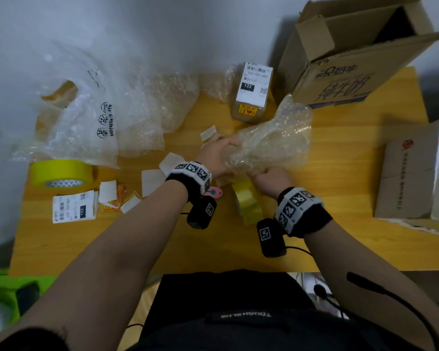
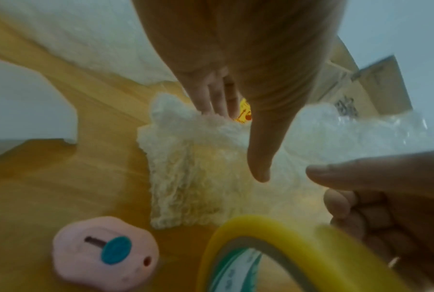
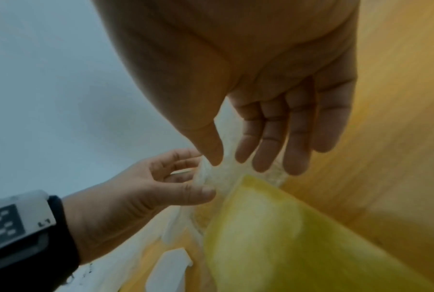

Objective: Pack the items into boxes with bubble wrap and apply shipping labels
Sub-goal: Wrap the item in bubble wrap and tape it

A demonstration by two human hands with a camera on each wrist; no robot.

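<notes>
Head view: we look steeply down from above our own chest onto the wooden table (image 1: 327,198), both forearms reaching away from us. Left wrist view: close under the palm, facing along the fingers, low over the table. Right wrist view: the same, close, angled leftward. All three share the bubble wrap sheet (image 1: 271,145) and the yellow tape roll (image 2: 261,229).
</notes>
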